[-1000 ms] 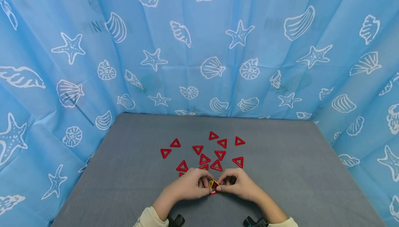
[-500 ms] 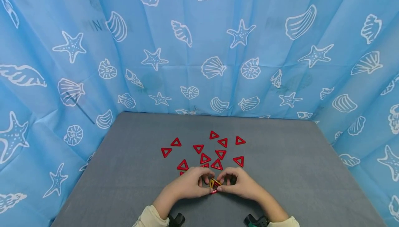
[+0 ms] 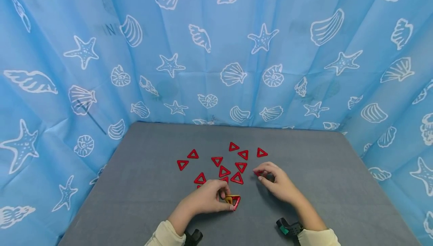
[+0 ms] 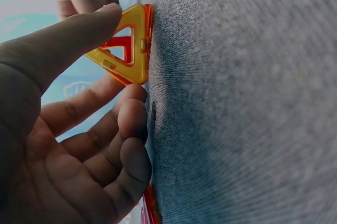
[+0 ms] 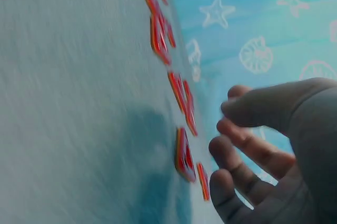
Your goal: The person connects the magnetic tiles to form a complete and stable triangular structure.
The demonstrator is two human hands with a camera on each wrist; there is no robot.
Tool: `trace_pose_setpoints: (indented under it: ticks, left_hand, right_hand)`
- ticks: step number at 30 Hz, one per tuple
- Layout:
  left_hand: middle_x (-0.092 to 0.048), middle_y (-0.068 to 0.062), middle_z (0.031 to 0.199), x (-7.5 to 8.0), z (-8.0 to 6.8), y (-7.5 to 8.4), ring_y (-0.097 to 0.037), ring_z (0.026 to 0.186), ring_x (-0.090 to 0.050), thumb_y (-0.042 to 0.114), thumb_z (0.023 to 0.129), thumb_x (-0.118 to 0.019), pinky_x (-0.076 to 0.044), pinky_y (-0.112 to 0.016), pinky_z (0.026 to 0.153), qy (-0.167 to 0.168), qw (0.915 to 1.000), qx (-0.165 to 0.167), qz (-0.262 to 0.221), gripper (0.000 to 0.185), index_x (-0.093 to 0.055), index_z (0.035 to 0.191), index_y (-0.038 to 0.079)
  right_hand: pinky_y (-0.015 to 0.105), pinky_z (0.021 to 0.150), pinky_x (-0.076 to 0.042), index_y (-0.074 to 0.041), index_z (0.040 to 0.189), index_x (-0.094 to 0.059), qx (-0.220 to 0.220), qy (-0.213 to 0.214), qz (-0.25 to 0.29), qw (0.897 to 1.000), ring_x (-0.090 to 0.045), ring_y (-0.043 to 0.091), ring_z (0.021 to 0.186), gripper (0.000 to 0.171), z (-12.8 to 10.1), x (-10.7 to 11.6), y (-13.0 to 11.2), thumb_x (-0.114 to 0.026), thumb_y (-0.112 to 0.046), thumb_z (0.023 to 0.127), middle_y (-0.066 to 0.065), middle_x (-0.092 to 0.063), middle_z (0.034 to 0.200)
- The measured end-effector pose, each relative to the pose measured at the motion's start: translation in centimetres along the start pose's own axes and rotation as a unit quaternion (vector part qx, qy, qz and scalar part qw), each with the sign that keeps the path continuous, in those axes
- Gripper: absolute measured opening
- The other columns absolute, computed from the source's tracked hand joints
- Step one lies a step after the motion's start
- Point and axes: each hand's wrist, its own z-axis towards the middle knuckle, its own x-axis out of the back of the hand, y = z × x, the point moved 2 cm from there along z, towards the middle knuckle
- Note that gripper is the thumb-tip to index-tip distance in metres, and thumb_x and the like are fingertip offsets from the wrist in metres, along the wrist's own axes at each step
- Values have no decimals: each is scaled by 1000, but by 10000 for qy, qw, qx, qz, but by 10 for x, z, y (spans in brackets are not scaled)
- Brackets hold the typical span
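the left hand (image 3: 210,198) pinches a yellow triangle (image 4: 139,50), probably light, stiff plastic, best gripped by edges; right hand's (image 3: 276,181) fingers apart.

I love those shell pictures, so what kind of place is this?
Probably an indoor play or recording corner: a blue curtain with printed shells hangs behind a grey table, with red triangle pieces scattered on it.

Two cream fabric sleeves (image 3: 164,234) are worn, one per side. Each side carries a black angular wrist-mounted module (image 3: 295,229); the right module bears a green marking (image 3: 284,230).
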Motion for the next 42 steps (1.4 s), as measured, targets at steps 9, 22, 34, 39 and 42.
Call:
trace_pose_setpoints:
  ticks: [9, 22, 34, 39, 42]
  left_hand:
    - [-67, 5, 89, 2, 0, -2, -4, 72, -57, 22, 87, -89, -50, -22, 67, -54, 9998, 23, 190, 21, -70, 93, 17]
    - [-65, 10, 82, 2, -1, 1, -4, 70, -58, 12, 89, -86, -48, -22, 63, -67, 9999, 38, 135, 16, -70, 90, 15]
    - [-64, 10, 81, 3, -2, 4, -4, 66, -55, 13, 90, -86, -45, -21, 61, -1, 9998, -14, 194, 15, -71, 90, 14]
    - [-63, 10, 81, 2, -3, 4, -4, 66, -55, 12, 90, -85, -45, -21, 60, 38, 9997, -65, 241, 15, -71, 90, 14]
    - [-64, 9, 81, 2, -2, 3, -4, 66, -55, 13, 91, -85, -45, -21, 60, 47, 9997, -27, 240, 14, -71, 90, 15]
  right_hand:
    - [45, 89, -55, -8, 141, -66, -361, -280, -1125, 9926, -66, 28, 111, 53, 4, 11, 14, -69, 11, 91, 11, -66, 137]
    - [30, 74, -47, -6, 130, -73, -632, -459, -1122, 9906, -55, 13, 87, 38, -1, 15, 16, -80, -4, 92, 6, -67, 114]
    - [25, 68, -44, -9, 116, -78, -1148, -685, -991, 9860, -51, 10, 80, 25, -8, 18, 21, -83, -15, 92, 3, -66, 106]
    - [25, 68, -44, -11, 113, -78, -892, -908, -830, 9884, -52, 9, 81, 23, -12, 18, 18, -84, -17, 91, 3, -64, 106]
    - [25, 68, -45, -11, 113, -77, -790, -1107, -620, 9888, -52, 9, 80, 24, -14, 17, 16, -85, -18, 91, 4, -63, 107]
